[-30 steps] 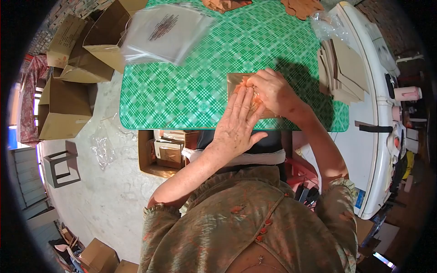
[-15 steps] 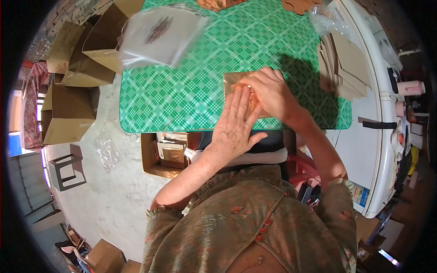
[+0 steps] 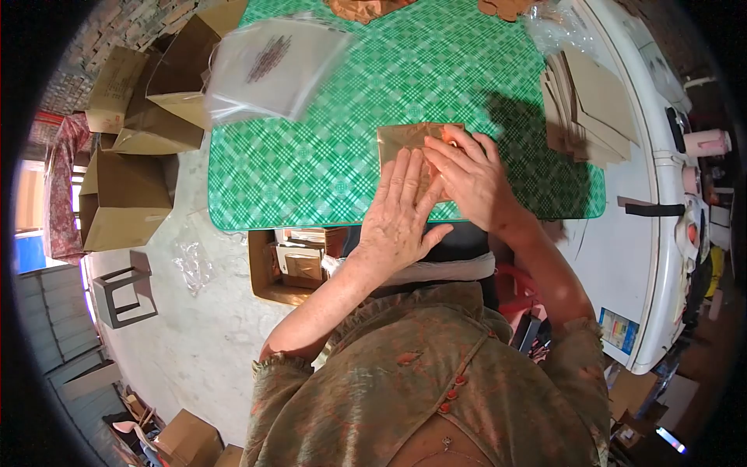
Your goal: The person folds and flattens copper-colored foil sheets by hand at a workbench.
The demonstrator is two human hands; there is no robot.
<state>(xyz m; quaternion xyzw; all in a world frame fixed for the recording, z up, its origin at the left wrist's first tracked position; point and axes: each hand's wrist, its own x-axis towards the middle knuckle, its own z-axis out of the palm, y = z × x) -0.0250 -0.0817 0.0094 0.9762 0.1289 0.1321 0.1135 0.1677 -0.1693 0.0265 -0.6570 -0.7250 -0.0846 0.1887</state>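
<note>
A flat, shiny brown packet (image 3: pixel 398 138) lies near the front edge of the green checked table. It looks like card in clear film, but I cannot make out its kind for certain. My left hand (image 3: pixel 397 206) rests flat on its lower left part, fingers stretched out and thumb apart. Over the packet's right side is my right hand (image 3: pixel 478 183), its fingers spread and slightly bent, touching the surface near the left fingertips. Both hands cover much of the packet, and the right thumb is hidden.
Clear plastic bags (image 3: pixel 276 66) are stacked at the table's back left. Brown card sheets (image 3: pixel 587 109) lie at the right beside a white surface (image 3: pixel 615 233). Crumpled brown paper (image 3: pixel 366 9) sits at the far edge. Below the table stands an open box (image 3: pixel 261 268) of packets.
My right fingers have gone from a pinch at the packet's middle to spread over its right side, with the hand slightly lower. The left hand stays nearly in place. The view shifted slightly.
</note>
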